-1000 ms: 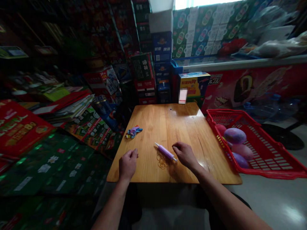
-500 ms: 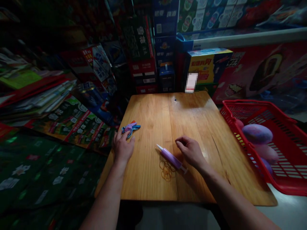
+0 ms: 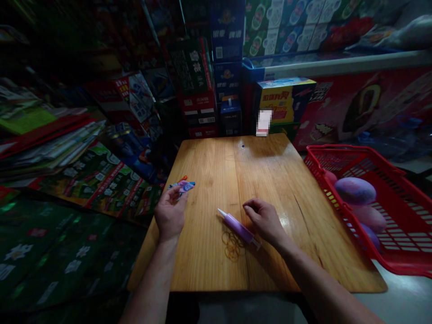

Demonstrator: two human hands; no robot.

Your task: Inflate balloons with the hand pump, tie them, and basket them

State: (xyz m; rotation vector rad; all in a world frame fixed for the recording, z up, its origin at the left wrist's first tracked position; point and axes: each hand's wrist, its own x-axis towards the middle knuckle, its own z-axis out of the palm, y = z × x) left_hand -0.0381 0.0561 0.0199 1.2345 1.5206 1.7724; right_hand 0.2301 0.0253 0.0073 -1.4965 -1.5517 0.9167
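My left hand is at the left side of the wooden table, thumb and fingers pinched on a limp purple-and-blue balloon. Just behind it lies a small orange balloon, partly hidden. My right hand rests right of the middle with fingers curled in and nothing visible in them. Between the hands lies a purple hand pump, its white nozzle pointing away to the left. Several tan rubber bands lie in a loose heap beside the pump.
A red basket with several inflated pink and purple balloons stands off the table's right edge. Stacked cartons and a yellow-and-blue box are behind the table. Green cartons and stacked papers crowd the left.
My left hand has taken hold of a purple-and-blue balloon from the small pile and raised it slightly. The right hand keeps its place beside the pump. The view has shifted a little.
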